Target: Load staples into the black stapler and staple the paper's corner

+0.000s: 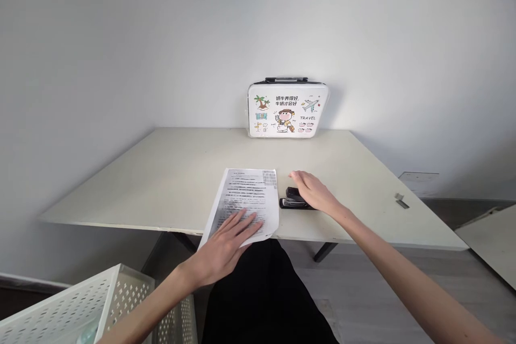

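A printed paper sheet (245, 199) lies at the near edge of a pale table (169, 183), its lower end hanging slightly over the edge. My left hand (226, 247) rests flat on the sheet's lower part, fingers spread. Just right of the sheet sits a black stapler (291, 199). My right hand (313, 191) lies over the stapler's right part, fingers extended and loosely curved on top of it; whether it grips the stapler is not clear.
A white case (286, 109) with cartoon pictures and a black handle stands upright against the wall at the table's back. A white perforated basket (100, 306) sits at lower left. A second table's corner (492, 242) shows at right.
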A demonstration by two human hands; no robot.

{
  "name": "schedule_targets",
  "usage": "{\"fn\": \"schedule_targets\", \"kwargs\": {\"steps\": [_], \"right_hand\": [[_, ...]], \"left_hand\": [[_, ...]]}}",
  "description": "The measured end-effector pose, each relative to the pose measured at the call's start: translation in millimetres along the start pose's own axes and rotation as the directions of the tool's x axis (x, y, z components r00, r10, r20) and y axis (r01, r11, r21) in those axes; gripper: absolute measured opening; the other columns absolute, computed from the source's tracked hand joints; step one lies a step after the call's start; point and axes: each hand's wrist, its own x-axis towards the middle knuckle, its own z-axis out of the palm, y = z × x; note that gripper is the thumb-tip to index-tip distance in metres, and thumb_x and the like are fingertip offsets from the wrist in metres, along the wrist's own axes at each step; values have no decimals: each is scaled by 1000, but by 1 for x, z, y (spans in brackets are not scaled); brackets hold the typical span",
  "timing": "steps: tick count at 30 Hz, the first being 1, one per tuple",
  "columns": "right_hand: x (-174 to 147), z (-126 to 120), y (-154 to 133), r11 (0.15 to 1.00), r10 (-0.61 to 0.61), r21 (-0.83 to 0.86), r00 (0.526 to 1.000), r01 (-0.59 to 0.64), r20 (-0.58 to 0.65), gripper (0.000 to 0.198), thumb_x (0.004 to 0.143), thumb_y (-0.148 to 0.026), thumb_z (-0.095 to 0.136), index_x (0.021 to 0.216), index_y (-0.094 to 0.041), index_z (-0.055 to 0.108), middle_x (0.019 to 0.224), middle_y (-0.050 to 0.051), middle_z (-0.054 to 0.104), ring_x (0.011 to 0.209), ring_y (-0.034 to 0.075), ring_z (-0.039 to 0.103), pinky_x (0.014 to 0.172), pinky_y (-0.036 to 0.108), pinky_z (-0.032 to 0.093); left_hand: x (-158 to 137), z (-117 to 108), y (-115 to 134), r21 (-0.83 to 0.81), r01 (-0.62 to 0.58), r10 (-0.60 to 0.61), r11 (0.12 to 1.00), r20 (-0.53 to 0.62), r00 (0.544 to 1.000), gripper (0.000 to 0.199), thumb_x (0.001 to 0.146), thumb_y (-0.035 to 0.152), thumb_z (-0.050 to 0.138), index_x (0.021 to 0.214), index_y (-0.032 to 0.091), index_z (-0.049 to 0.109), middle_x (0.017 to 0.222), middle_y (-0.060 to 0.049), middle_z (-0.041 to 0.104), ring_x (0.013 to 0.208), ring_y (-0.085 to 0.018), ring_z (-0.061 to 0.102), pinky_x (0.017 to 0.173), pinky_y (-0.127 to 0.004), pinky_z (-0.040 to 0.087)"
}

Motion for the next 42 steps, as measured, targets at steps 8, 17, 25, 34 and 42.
{"fn": "schedule_targets", "kwargs": {"steps": [8,17,25,34,42], "right_hand": [[2,5,-6,991,37,-134,997,-28,66,63,108,-62,9,102,-27,62,127,9,71,124,30,62,93,41,49],[2,5,-5,980,50,-195,996,-36,68,59,109,-59,10,94,-27,58,118,8,74,115,29,65,93,41,49],[2,8,-4,982,77,-178,995,-65,61,60,110,-57,14,115,-26,65,136,10,69,132,30,59,108,45,45],[4,4,-3,978,89,-196,994,-76,60,61,110,-57,14,122,-27,67,141,8,68,136,29,58,110,44,46],[6,2,-1,979,81,-197,992,-61,92,60,110,-55,15,125,-28,66,142,7,67,136,28,58,112,44,45]], "left_hand": [[-16,2,29,-87,-27,30,996,35,999,72,110,19,40,171,40,7,176,3,13,162,-31,13,131,-56,25],[15,-8,3,-229,-94,102,969,24,994,76,99,65,62,164,32,40,173,-4,30,162,-36,19,130,-59,26],[105,14,-40,-118,-116,113,986,-25,993,73,106,68,40,164,23,38,175,-8,27,164,-29,14,134,-51,14],[109,28,-37,-87,-44,52,995,92,994,81,106,73,26,171,24,21,177,-4,11,164,-28,-1,134,-51,-1],[108,28,-31,-86,-36,44,996,101,994,81,106,74,25,171,25,21,178,-3,10,164,-28,-2,134,-50,-1]]}}
